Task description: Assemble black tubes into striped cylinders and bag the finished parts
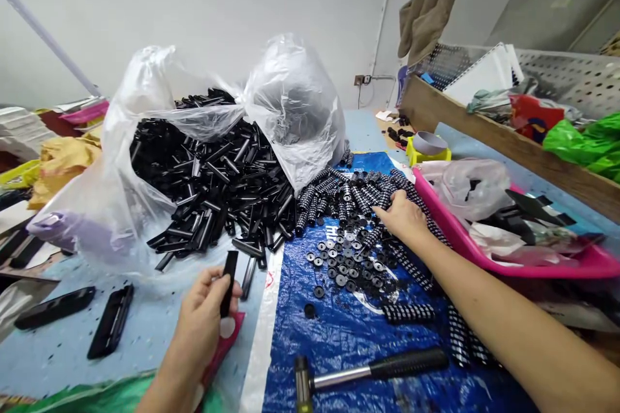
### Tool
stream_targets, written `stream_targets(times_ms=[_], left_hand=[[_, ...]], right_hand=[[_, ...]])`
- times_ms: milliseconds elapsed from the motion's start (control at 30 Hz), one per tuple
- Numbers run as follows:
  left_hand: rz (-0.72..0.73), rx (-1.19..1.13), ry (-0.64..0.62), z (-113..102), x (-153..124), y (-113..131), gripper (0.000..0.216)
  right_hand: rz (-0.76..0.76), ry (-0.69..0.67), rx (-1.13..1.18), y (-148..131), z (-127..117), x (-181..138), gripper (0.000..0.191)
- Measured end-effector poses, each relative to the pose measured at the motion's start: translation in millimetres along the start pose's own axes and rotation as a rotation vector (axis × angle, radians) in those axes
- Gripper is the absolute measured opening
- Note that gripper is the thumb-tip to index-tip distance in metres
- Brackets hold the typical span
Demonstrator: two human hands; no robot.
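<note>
A slim, flat, black plastic piece (229,281) is held nearly upright by the fingers of the left hand (206,303) over the pale-blue bench (155,329). Black cylinders checkered with white (409,313) are reached by the right hand (401,216); whether one is gripped cannot be told. That hand is flanked by a bright-pink plastic tub (523,270); open room is seen on the shiny blue plastic sheet (285,342), between its white edge (261,335) and the black-handled hammer (346,376).

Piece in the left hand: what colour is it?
The piece is black, seen in the head view.
</note>
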State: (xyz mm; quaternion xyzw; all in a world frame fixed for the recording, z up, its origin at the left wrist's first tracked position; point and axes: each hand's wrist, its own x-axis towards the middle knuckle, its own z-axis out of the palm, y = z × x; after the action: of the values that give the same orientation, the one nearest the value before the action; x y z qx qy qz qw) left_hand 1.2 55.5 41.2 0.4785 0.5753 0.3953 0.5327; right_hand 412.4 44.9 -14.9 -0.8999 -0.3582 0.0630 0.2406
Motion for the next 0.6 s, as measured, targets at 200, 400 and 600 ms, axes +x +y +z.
stream_targets(times_ms=[200, 400, 600], left_hand=[[-0.193, -0.213, -0.176, 26, -38, -13, 0.052], [-0.259, -0.304, -0.281, 56, -45, -12, 0.032], [-0.225, -0.271, -0.352, 69, -60, -19, 0.044]], right_hand=[[-0.037, 0.005, 0.121, 14, -8, -20, 0.052], [-0.033, -0.008, 0.197, 14, -17, -36, 0.054], [0.144, -0.04, 0.346, -6, -1, -3, 0.041]])
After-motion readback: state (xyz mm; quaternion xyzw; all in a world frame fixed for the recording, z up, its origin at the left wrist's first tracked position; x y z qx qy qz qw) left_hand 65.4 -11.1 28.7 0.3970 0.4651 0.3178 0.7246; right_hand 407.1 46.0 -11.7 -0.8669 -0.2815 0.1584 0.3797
